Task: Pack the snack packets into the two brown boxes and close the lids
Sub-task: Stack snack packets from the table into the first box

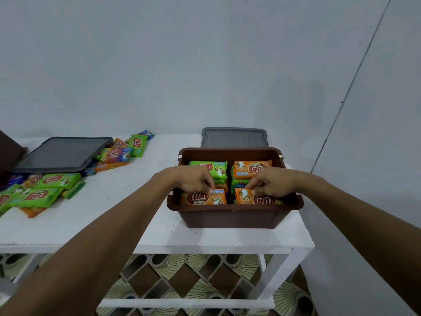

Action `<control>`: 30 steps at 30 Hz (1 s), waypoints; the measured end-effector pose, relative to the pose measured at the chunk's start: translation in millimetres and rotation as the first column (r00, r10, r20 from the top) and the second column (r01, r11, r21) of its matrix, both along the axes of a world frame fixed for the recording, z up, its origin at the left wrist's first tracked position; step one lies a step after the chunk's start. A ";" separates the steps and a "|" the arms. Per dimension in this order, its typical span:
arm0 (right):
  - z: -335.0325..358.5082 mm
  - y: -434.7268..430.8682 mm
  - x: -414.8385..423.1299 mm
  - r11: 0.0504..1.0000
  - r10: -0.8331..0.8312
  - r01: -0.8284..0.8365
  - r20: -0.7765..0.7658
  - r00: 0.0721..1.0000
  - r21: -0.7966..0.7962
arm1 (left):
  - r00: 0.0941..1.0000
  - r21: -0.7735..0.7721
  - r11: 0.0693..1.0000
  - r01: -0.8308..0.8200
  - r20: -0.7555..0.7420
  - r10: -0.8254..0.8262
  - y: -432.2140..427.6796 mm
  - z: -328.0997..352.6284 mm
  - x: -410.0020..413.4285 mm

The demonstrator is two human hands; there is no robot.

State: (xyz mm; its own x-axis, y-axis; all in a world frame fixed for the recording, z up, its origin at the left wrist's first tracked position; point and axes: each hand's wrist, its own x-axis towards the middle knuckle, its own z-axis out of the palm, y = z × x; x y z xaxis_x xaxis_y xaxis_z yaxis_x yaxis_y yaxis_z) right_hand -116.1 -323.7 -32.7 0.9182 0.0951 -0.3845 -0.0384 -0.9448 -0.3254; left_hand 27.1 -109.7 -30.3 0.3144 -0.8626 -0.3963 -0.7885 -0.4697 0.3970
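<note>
Both hands reach into a brown box (234,215) on the white worktop (159,233). The left hand (193,179) pinches the far edge of an orange packet (202,198) at the box's near left. The right hand (271,182) pinches a second orange packet (257,198) at the near right.

The box sits at the right end of the worktop, already holding stacked packets: green ones (209,167) at the far left, an orange one (250,168) at the far right. Its grey lid (234,137) lies flat behind it. More loose packets (43,190) are heaped at the worktop's left, beside another dark lid (61,153) and the corner of a second brown box (9,151).

The two held packets lie with their long axes running left to right, parallel to the box's near wall, printed faces tilted toward the camera. The left one reads upright; the right one's lettering appears inverted.

The risk, as judged here: packets resting tilted on the rows below may ride above the rim and stop the lid from seating. Slick wrappers could also slip from a fingertip pinch and wedge in the gap between the stacks.
</note>
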 end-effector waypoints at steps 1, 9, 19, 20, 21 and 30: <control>-0.9 -0.3 0.4 1.000 -0.013 0.012 0.039 0.999 0.023 | 1.000 -0.022 1.000 -0.009 -0.016 0.008 -0.1 0.1 -0.7; -1.9 -11.0 19.5 0.974 -0.107 0.189 0.482 0.870 -0.124 | 0.962 -0.448 0.887 -0.110 0.178 0.209 -9.9 -2.2 15.3; -5.6 -17.1 25.6 0.968 -0.080 0.175 0.442 0.894 -0.179 | 0.900 -0.341 0.940 0.022 0.417 0.130 -14.0 -13.3 26.2; -3.9 -18.5 26.3 0.975 -0.085 0.166 0.439 0.894 -0.148 | 0.915 -0.369 0.929 0.012 0.378 0.139 -13.4 -12.6 27.9; -1.8 -19.9 27.1 0.981 -0.111 0.171 0.449 0.886 -0.094 | 0.933 -0.416 0.909 -0.014 0.322 0.161 -13.0 -11.1 29.7; 8.7 -47.9 74.2 0.913 -0.403 0.349 0.587 0.702 0.209 | 0.916 -0.674 0.706 -0.219 0.107 0.386 -34.2 5.3 85.6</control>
State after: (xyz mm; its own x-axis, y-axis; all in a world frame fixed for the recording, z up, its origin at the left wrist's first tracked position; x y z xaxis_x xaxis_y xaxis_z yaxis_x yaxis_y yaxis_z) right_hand -41.9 -371.6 -24.0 0.9167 -0.3051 0.2579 -0.1547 -0.8664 -0.4749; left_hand 112.7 -144.0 -25.0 0.6099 -0.7227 0.3251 -0.7529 -0.4005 0.5222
